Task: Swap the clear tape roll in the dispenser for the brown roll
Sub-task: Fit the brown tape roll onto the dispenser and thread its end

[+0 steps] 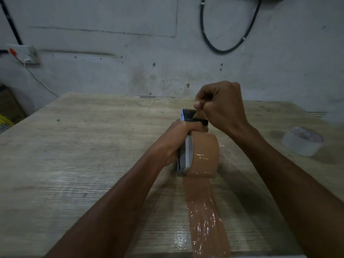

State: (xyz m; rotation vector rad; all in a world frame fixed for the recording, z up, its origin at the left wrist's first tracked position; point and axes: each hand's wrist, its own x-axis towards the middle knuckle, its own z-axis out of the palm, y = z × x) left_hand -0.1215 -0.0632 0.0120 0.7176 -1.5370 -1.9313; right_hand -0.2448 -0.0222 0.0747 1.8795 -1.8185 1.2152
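Observation:
The brown tape roll [204, 153] sits in the tape dispenser [188, 116] at the middle of the wooden table [93, 155]. My left hand [178, 140] grips the dispenser's body from the left. At the toothed cutter on the dispenser's far end, my right hand [221, 107] pinches the brown tape with fingers closed. A long strip of brown tape [204, 215] lies flat on the table from the roll toward me. The clear tape roll [303, 141] rests flat on the table at the right, apart from both hands.
A grey wall stands right behind the table, with a looped black cable [229, 45] hanging on it. A socket with a thin wire [24, 54] is at the left. Boxes [9, 107] stand off the table's left edge.

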